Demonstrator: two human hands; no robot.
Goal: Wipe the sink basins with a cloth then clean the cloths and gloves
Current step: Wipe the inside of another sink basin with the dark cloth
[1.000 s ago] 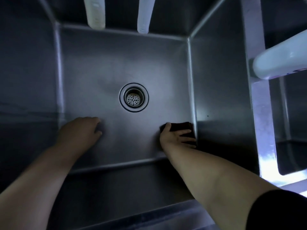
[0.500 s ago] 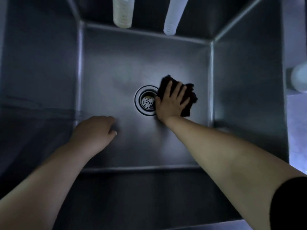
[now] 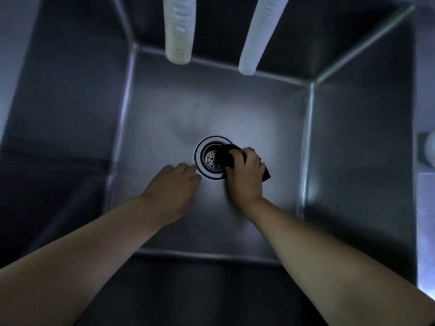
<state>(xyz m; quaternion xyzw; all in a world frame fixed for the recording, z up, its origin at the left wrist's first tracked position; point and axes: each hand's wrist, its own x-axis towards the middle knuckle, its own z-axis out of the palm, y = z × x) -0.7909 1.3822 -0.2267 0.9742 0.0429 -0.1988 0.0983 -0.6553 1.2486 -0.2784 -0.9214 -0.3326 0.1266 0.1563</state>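
I look straight down into a deep steel sink basin (image 3: pixel 235 109). My right hand (image 3: pixel 246 176) grips a dark cloth (image 3: pixel 226 157) with curled fingers and presses it onto the right side of the round drain (image 3: pixel 208 157), covering part of the strainer. A corner of the cloth sticks out to the right of the hand. My left hand (image 3: pixel 173 187) rests on the basin floor just left of the drain, its fingers bent loosely and holding nothing.
Two pale ribbed hoses (image 3: pixel 180 29) (image 3: pixel 259 34) hang down over the back wall of the basin. A steel divider (image 3: pixel 424 161) runs along the right side, with a white rounded object (image 3: pixel 430 152) at its edge.
My right hand has pulled the cloth from the right of the drain onto the drain itself and bunched it up. My left hand has slid forward, up close to the drain.
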